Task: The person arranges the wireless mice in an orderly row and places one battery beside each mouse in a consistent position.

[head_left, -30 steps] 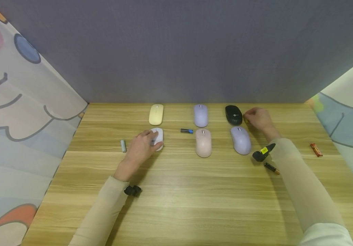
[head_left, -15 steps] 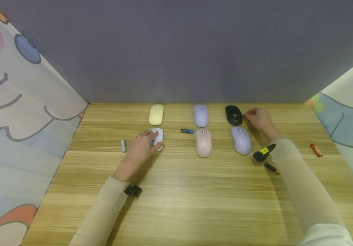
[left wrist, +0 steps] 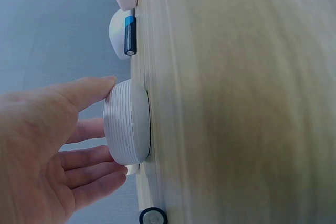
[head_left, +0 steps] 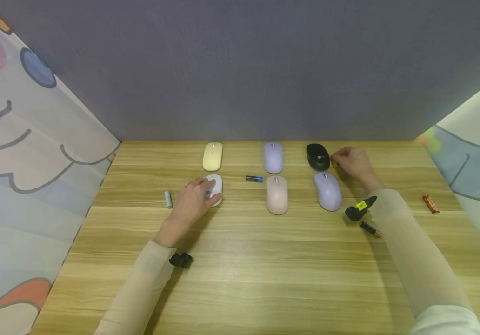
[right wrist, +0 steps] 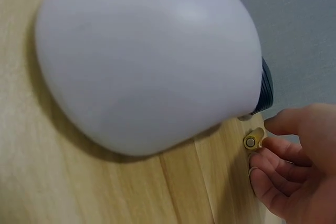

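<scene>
My left hand point(head_left: 189, 203) grips a white computer mouse point(head_left: 217, 184) on the table, thumb at one side and fingers at the other. The left wrist view shows the mouse's ribbed end point(left wrist: 128, 121) facing the camera. At the back right, my right hand point(head_left: 352, 163) pinches a small yellow battery point(right wrist: 251, 141) between thumb and index finger, low at the tabletop. The battery is partly hidden by the fingers in the head view. Just left of it lies a black mouse point(head_left: 317, 157). A lavender mouse point(head_left: 328, 191) sits in front of that one.
A yellow mouse point(head_left: 212, 156), another lavender mouse point(head_left: 273, 157) and a pink mouse point(head_left: 277, 195) stand on the wooden table point(head_left: 256, 279). Loose batteries lie around: blue-black point(head_left: 254, 178), pale point(head_left: 168, 199), black-copper point(head_left: 370, 230) and red point(head_left: 430, 204). A grey panel point(head_left: 256, 70) bounds the back.
</scene>
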A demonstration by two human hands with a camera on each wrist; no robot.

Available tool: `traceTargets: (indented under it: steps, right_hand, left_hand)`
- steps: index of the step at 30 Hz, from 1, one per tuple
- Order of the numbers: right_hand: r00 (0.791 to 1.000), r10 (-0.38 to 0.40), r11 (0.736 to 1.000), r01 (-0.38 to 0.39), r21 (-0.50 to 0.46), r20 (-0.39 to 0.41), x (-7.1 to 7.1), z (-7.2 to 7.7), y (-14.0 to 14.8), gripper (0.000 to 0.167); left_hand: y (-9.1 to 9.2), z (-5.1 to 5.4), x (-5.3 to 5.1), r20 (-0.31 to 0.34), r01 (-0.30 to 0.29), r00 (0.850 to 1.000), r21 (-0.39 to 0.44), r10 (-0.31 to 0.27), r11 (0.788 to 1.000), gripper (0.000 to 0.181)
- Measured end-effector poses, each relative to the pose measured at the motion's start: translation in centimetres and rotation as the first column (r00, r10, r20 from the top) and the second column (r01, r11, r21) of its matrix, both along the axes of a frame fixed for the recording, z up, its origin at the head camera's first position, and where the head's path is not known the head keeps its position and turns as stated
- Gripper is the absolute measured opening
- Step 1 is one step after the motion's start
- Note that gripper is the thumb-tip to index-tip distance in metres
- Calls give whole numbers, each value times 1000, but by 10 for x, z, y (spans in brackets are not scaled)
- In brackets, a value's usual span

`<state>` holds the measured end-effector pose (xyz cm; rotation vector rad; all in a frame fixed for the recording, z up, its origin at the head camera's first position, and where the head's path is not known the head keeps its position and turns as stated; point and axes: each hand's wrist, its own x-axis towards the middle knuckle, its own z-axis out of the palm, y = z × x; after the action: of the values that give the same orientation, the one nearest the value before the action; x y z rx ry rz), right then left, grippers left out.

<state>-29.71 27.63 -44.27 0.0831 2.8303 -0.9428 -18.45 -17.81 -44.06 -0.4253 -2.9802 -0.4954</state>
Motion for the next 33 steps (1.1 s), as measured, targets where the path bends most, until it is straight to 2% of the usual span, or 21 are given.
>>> traceTargets:
  steps: [7,15,28,33]
  right_hand:
    - [1000,28,1000,-28,-1,-11,6,3,9,52]
    - [996,41,999,-43,-21,-82,22,6,28,55]
    - [987,6,1000,-10,-22,-162,49,7,57,52]
    - [989,-9,999,2,-46,-147,64,8,70,54]
  left_hand:
    - [0,1,1,-2,5,1000,4,-5,1000,51]
    - [0,1,1,10,-1,1000,-5,1,1000,52]
    - [-2,1,1,7,-3,1000,-26,3,1000,51]
    - [-1,2,2,13,3,1000,-28,-2,1000,52]
